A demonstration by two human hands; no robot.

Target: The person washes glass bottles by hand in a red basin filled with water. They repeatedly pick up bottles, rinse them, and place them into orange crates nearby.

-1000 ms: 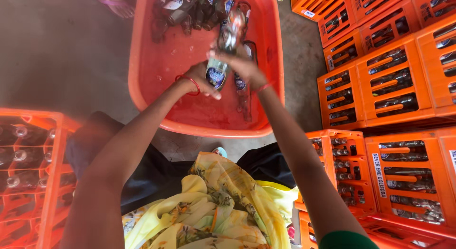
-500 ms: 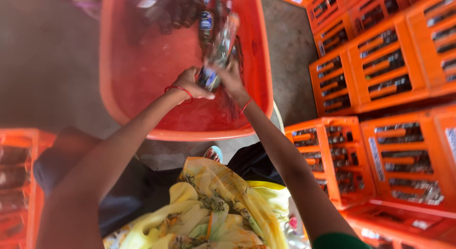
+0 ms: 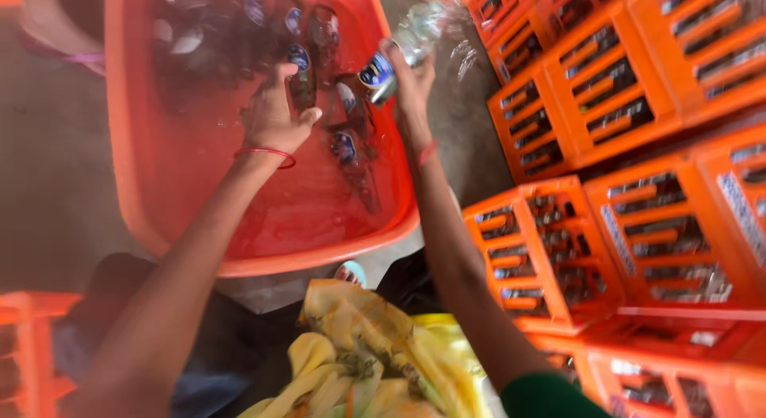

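Lifting out of the tub, the bottle is now rising toward the right rim. Left hand is hovering half-open over bottles lying in the water. Right hand is gripping the bottle, near the crates stacked right.

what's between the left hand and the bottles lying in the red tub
Nothing visible. The left hand hangs open over the red tub, with the submerged bottles just beyond its fingers. The right hand holds a clear bottle off to the side, above the tub's rim.
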